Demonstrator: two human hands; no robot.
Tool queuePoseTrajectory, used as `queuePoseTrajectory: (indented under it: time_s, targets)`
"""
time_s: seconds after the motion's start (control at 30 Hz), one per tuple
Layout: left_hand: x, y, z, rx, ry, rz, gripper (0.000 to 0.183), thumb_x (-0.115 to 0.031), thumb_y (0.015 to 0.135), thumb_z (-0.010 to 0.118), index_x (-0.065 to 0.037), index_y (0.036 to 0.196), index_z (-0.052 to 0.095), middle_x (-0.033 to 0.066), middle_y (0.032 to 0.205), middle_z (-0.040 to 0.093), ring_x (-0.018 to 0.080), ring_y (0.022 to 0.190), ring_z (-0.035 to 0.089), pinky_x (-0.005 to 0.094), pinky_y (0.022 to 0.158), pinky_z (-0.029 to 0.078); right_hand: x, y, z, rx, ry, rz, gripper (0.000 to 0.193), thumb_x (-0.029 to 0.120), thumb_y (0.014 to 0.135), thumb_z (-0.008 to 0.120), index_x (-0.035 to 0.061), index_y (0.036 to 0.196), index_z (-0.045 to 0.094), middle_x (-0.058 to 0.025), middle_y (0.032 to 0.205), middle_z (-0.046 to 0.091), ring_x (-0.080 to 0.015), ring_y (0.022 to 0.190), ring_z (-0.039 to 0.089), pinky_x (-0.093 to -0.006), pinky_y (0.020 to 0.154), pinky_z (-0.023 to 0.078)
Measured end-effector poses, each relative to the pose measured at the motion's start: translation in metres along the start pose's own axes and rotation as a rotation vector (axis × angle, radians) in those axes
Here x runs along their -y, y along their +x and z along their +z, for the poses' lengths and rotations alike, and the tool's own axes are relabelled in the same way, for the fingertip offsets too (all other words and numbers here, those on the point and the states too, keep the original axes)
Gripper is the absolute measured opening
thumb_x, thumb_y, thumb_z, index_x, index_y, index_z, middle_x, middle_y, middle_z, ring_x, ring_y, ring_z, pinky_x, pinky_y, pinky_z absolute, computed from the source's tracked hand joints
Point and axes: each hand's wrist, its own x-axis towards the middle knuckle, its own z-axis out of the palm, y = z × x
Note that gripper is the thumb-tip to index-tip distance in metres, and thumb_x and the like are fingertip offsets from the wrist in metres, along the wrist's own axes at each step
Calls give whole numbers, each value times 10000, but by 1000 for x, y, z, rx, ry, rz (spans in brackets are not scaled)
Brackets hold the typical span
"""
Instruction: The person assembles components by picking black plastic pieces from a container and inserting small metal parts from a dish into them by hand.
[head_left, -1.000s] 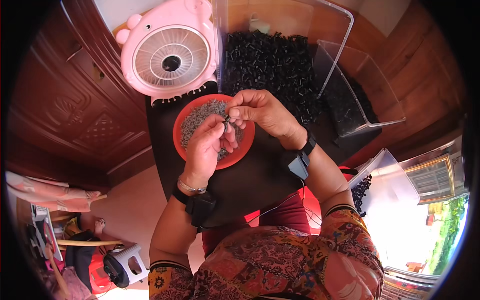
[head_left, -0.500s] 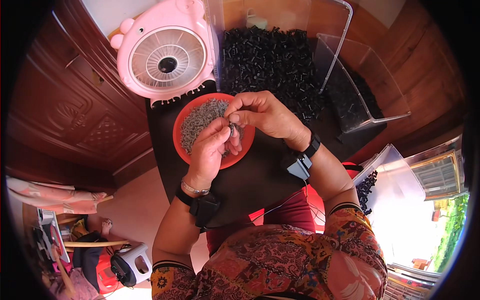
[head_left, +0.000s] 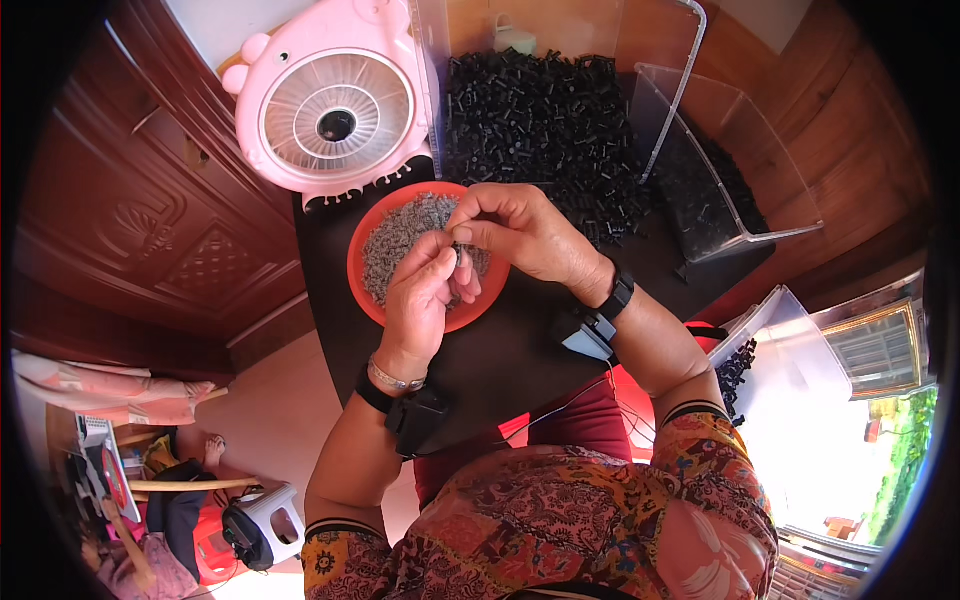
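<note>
Over a red-orange bowl [head_left: 362, 282] full of small grey pieces [head_left: 405, 240], my two hands meet with fingertips together. My left hand [head_left: 422, 295] is closed in a pinch, thumb against the fingers, around a small part too hidden to name. My right hand [head_left: 525, 235] pinches thumb to forefinger at the same spot, just above the left fingertips. What lies between those fingers is mostly covered. Behind the bowl and my right hand spreads a large heap of small black cylindrical plastic parts [head_left: 535, 130].
Clear plastic panels [head_left: 672, 105] stand around the black heap, and a clear bin [head_left: 775, 190] leans at its right. A pink animal-shaped fan [head_left: 335, 125] stands at the back left. Everything rests on a dark table [head_left: 480, 375]. Another clear bin [head_left: 780, 350] is at the right.
Both hands stay pinched together over the bowl. Their fingertips have shifted very slightly, and the right thumb and forefinger remain pressed together.
</note>
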Motion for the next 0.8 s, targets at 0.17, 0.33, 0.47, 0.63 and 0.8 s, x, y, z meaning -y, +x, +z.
queuePoseTrajectory:
  time_s: [0.17,0.33,0.47,0.63,0.8]
  targets:
    - [3,0,-3,-3,19,-6,183,-207,961,443,-42,954,523,17,769,504,126,685,515,242,622,413,6,-1,3,-6,-151,-54,45,34,885,611,-8,870,618,-15,843,610,-71,763,571,-230,694,480]
    - [3,0,2,-66,17,-1,185,-210,962,443,-46,956,530,19,778,516,134,698,531,244,635,423,-3,2,3,-7,-7,-10,60,40,881,620,-7,909,645,-22,867,614,-80,754,587,-230,683,486]
    - [5,3,-5,-49,-72,-6,179,-209,958,451,-50,965,532,25,803,537,139,722,545,262,663,435,-2,1,3,-7,175,61,201,58,863,647,5,1057,629,-28,891,620,-97,788,591,-237,706,486]
    - [8,6,-13,-91,-145,13,175,-190,946,458,-62,1043,528,36,905,562,153,795,566,302,765,446,3,0,11,4,-383,-215,483,111,683,798,40,1121,607,-73,1008,602,-185,895,598,-315,752,501]
    - [8,6,-11,-58,-186,-23,230,-175,956,431,-51,1125,526,38,1004,566,159,879,584,335,817,447,-7,3,13,-77,-635,-338,469,89,618,782,34,1056,626,-109,982,617,-261,881,609,-345,762,507]
